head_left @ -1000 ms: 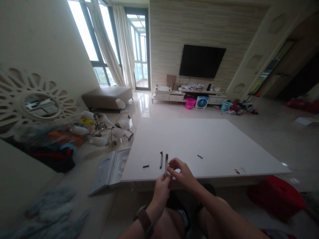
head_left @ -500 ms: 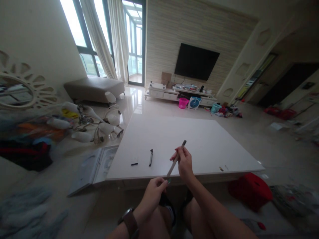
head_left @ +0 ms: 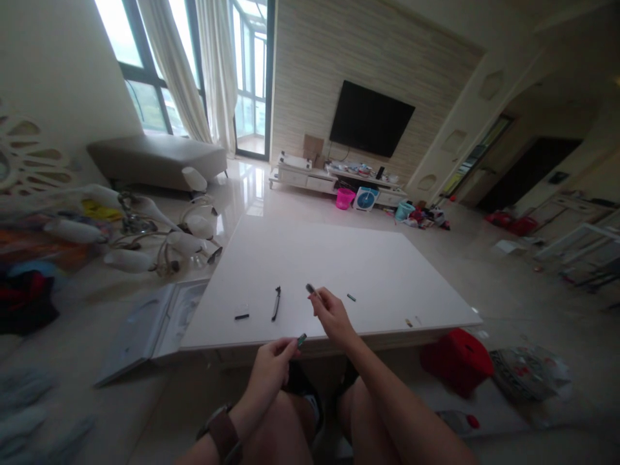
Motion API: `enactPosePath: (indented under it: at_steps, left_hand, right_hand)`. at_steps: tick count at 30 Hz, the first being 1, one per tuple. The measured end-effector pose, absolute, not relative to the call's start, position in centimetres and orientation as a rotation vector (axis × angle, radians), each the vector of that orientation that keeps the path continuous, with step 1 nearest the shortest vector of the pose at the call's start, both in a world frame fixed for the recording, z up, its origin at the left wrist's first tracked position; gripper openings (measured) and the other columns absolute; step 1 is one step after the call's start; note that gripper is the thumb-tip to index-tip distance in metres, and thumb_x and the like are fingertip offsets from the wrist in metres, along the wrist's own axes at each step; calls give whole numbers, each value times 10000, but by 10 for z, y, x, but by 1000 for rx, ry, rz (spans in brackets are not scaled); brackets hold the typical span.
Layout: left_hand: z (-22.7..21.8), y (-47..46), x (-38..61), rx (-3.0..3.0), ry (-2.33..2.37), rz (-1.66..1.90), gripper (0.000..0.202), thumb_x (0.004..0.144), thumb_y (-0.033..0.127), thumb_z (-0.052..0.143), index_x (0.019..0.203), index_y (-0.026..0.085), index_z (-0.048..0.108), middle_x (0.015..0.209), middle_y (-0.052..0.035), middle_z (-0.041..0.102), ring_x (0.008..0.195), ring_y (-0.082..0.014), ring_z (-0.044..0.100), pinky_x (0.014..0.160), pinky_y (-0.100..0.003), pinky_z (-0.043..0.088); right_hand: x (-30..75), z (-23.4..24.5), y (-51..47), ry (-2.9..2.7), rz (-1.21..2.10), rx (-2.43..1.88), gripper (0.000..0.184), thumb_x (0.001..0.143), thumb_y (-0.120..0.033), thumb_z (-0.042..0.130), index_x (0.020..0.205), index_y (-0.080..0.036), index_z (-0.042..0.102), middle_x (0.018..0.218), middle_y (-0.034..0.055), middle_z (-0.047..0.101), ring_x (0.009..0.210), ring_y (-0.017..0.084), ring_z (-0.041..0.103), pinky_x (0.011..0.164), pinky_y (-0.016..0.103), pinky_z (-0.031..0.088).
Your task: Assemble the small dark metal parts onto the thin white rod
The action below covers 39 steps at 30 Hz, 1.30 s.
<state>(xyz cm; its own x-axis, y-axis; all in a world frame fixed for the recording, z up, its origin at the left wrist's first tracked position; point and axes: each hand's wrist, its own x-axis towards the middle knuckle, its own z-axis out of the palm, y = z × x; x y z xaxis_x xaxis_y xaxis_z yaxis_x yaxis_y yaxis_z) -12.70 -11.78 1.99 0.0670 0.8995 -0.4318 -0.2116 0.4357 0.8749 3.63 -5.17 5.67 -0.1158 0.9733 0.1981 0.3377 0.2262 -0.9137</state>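
Observation:
My left hand (head_left: 278, 361), with a brown watch strap at the wrist, pinches a small dark green cylinder (head_left: 301, 339) that looks like a battery, just off the table's front edge. My right hand (head_left: 334, 316) is closed around a slim grey tube (head_left: 310, 289); its end points away to the left and the rest is hidden by the fingers. Another small green cylinder (head_left: 351, 297) lies on the white table (head_left: 320, 252) to the right. Left of my hands lie a slim black-and-silver tool (head_left: 276, 303) and a short black bar (head_left: 241, 316).
Small bits, one yellow and black (head_left: 409, 322), lie near the table's right front. A red stool (head_left: 458, 361) stands beside that corner. An open white box (head_left: 159, 323) and a chandelier (head_left: 169, 242) are on the floor at left. My legs are under the table's edge.
The grey tube has swung to a flatter, more end-on angle and its lower end has left my left fingers. The green cylinder now shows clearly in my left hand. The view has turned slightly right.

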Motion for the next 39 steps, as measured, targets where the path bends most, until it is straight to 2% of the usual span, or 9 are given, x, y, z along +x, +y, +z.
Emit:
enactPosePath:
  at_steps: [6,10,16,22,26,31,36,39]
  left_hand:
    - [21,-117,-131,659,1239,1133,561,648,589,781,905,93,734,552,2,600,379,-56,363,392,-217,289]
    - [20,-115,-132,647,1236,1205,605,655,595,780,961,76,728,716,-72,703,389,-44,375,405,-223,290]
    - [22,-115,-133,633,1234,1243,526,713,495,754,1012,64,715,861,-135,749,385,-37,378,407,-226,291]
    - [25,-115,-133,639,1269,1238,453,715,459,744,934,63,719,733,-102,727,386,-46,385,409,-218,291]
    - [24,-116,-134,641,1277,1242,460,711,450,736,952,59,724,705,-89,716,388,-49,386,406,-216,283]
    - [23,-116,-134,609,1324,1253,433,692,420,746,936,63,723,731,-92,724,385,-52,405,406,-220,301]
    - [21,-116,-134,616,1318,1247,402,693,410,735,902,68,727,757,-98,729,378,-47,398,400,-222,297]
    - [21,-117,-134,608,1336,1249,398,690,402,734,908,69,724,759,-97,729,382,-50,408,402,-221,303]
  right_hand:
    - [39,61,-55,-1743,958,-1284,390,981,-520,467,909,-205,686,613,-32,506,599,138,457,591,260,347]
    - [40,58,-52,-1840,1013,-1301,439,980,-510,469,868,-176,731,548,-45,443,548,124,416,554,255,307]
    - [38,60,-57,-2132,957,-1278,392,964,-471,544,822,-166,746,579,-35,521,572,107,423,567,250,282]
    - [41,60,-57,-2107,596,-1506,390,966,-461,551,792,-173,748,562,-13,556,548,109,433,565,264,255]
    - [37,61,-58,-2278,693,-1383,376,963,-469,559,826,-194,775,579,-5,603,550,111,460,574,258,270]
    - [38,64,-58,-2211,490,-1504,369,976,-433,548,829,-188,782,684,39,692,605,128,511,603,270,279]
    - [35,64,-60,-2352,698,-1412,357,962,-432,572,816,-188,788,608,13,655,569,116,479,580,261,262]
    - [34,64,-59,-2249,513,-1542,372,972,-437,554,831,-186,789,662,34,688,599,125,499,592,271,259]
